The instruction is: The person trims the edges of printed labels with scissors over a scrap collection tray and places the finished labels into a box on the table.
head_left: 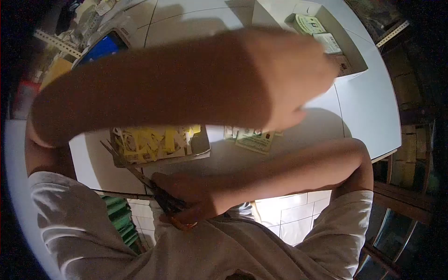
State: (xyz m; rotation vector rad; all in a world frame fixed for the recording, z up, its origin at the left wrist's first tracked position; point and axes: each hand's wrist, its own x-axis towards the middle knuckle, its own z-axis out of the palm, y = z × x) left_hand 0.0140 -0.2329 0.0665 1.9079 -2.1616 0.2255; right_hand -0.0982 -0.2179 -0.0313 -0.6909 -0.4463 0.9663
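Observation:
Across the table stretches my left arm, its hand (294,74) beside the near wall of a white box (357,78). That hand is smeared by motion and its fingers are not distinct. Close to my body, my right hand (186,193) is closed around the handles of a pair of scissors (162,199), whose blades point up and left, slightly parted. Past the blades is a tray (203,153) of yellow and white paper strips (156,143). Green printed paper labels (254,141) lie below my left hand, partly covered by it.
Inside the white box are a stack of green labels (310,24), a white one (327,43) and a brown one (344,64). At the upper left lies a blue-screened device (103,48). The white table's (373,126) near edge runs just before my body.

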